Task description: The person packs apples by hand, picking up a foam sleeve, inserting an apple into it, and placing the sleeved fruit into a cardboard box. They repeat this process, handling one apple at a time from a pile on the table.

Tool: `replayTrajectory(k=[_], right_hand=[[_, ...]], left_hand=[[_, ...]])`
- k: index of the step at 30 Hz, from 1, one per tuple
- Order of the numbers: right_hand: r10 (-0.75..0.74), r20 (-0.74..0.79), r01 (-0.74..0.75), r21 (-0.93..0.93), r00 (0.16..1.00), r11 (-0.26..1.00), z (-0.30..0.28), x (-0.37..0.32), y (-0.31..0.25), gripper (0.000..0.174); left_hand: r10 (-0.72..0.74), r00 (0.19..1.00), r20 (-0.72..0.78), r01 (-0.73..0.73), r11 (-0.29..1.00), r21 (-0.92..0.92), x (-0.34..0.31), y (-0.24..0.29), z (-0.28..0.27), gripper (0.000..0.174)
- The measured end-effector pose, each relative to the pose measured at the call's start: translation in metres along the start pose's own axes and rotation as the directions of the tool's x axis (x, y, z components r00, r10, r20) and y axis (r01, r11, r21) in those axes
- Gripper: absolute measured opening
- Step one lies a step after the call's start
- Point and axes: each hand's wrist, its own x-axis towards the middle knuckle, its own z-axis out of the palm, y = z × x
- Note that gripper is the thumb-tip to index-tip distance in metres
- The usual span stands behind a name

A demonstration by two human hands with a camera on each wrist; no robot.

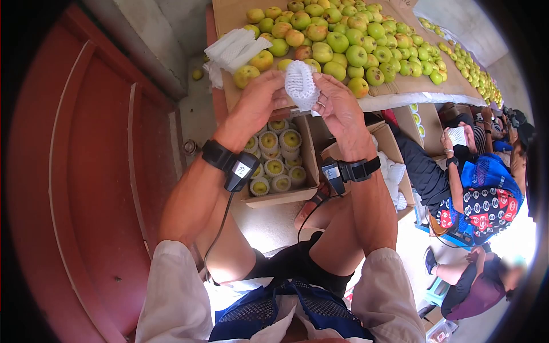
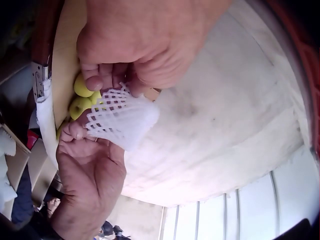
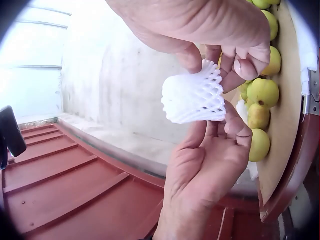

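A white foam net sleeve (image 1: 301, 86) is held up between both hands, in front of the apple pile. My left hand (image 1: 258, 97) pinches one side of its edge with thumb and fingers. The opposite side is pinched by my right hand (image 1: 342, 108). In the left wrist view the foam net sleeve (image 2: 120, 115) is stretched wide at the gripped end, its mesh spread into diamonds, and looks denser toward the other end. No apple shows through the mesh. Yellow-green apples (image 3: 263, 92) lie just beyond the fingers in the right wrist view.
Loose apples (image 1: 354, 51) cover the cardboard-lined table. Flat foam sleeves (image 1: 237, 48) lie at its left corner. Below stand a box (image 1: 311, 154) of netted apples and another box (image 1: 407, 191) with white foam sleeves. A red door (image 1: 103, 188) is at left; other people (image 1: 480, 200) sit at right.
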Motion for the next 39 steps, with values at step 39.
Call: replayTrajectory(k=[39], right_hand=[[0.167,0.200,-0.119,-0.233,0.965,0.965,0.013,-0.017,-0.009,0.034]], left_hand=[[0.474,0.873,-0.114,-0.229,0.605,0.763,-0.009,0.004,0.004,0.034]])
